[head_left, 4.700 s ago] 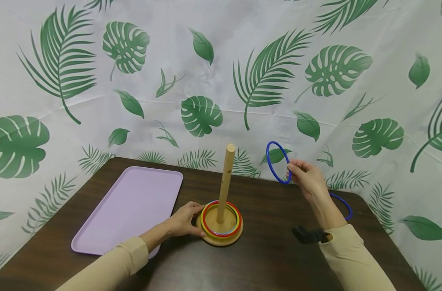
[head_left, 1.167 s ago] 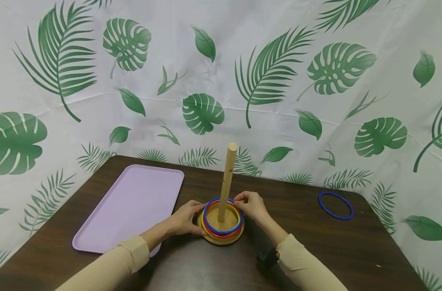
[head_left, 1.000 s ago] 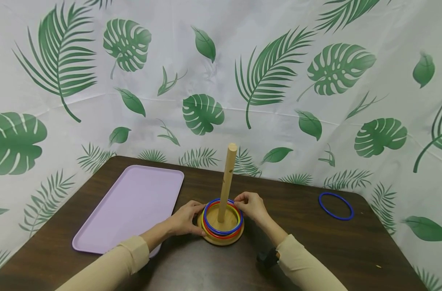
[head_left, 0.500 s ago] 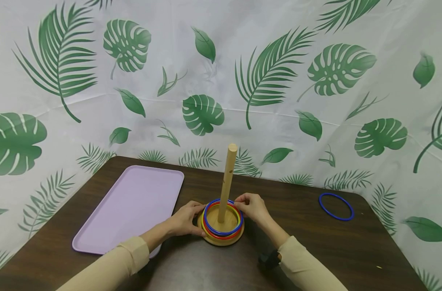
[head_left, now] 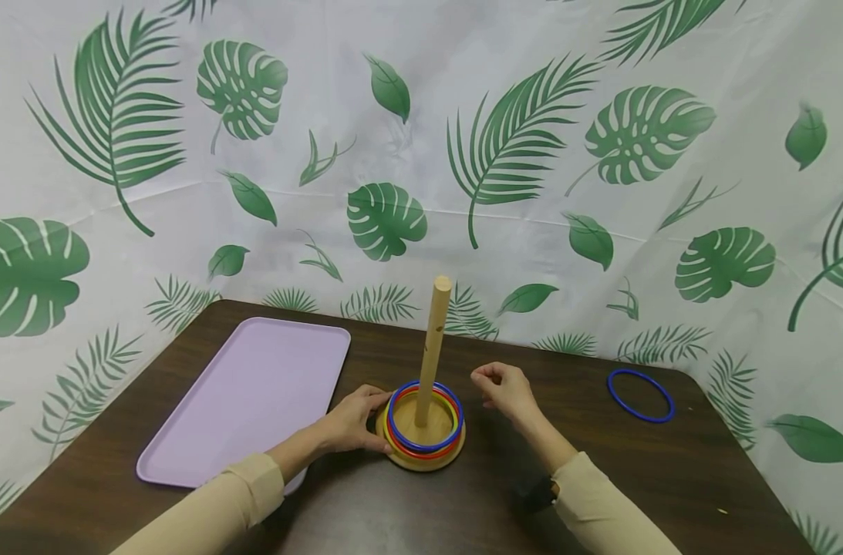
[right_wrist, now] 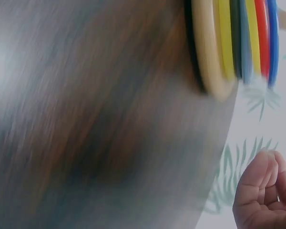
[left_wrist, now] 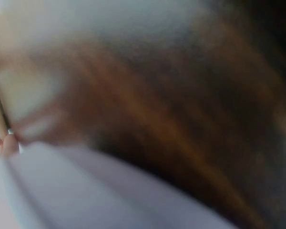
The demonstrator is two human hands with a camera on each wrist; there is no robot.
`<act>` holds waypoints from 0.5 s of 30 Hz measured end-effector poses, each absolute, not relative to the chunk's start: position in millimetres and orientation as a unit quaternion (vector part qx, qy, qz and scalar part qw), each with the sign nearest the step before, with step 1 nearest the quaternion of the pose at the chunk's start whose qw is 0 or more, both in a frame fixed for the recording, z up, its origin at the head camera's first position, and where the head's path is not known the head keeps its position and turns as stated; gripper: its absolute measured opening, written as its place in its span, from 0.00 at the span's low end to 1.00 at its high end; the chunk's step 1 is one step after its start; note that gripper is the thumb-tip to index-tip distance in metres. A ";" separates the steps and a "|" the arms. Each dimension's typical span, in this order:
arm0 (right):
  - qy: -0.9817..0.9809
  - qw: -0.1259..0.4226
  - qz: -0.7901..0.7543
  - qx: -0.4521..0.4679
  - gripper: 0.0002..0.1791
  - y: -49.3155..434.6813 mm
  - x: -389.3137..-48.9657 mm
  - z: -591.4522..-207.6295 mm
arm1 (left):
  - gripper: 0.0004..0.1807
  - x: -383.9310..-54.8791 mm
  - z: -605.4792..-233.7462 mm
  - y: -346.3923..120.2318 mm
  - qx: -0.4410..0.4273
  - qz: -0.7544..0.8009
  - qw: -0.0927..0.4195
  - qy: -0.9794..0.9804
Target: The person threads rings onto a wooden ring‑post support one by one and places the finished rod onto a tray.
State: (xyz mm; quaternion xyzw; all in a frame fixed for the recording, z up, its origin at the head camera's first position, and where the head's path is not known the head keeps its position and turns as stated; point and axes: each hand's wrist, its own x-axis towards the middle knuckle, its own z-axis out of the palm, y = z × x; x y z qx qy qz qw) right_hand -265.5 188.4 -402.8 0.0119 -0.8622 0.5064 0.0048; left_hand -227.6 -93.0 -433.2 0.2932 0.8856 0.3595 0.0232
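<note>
A wooden ring-toss stand (head_left: 433, 347) with a tall upright peg and a round base stands mid-table. A blue ring (head_left: 396, 432) tops the stack around the peg; in the right wrist view a red ring (right_wrist: 262, 43) and several more lie beneath it. My left hand (head_left: 352, 420) grips the left side of the base, thumb in front and fingers behind; only its fingertips (left_wrist: 9, 144) show at the edge of the blurred left wrist view. Just right of the stack, my right hand (head_left: 507, 389) is apart from the rings, fingers loosely curled and holding nothing.
Another blue ring (head_left: 641, 395) lies flat at the back right of the dark wooden table (head_left: 546, 439). A lilac tray (head_left: 254, 393) lies on the left. Behind the table hangs a white leaf-print cloth (head_left: 421, 154).
My right hand brought a blue ring over the peg and down onto the stack, then let go and moved off to the right. My left hand stays on the base.
</note>
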 end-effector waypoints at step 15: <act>-0.861 0.092 0.493 -0.087 0.19 315.4 -265.7 -393.0 | 0.46 -227.2 -433.7 -93.0 0.296 0.365 0.023 0.883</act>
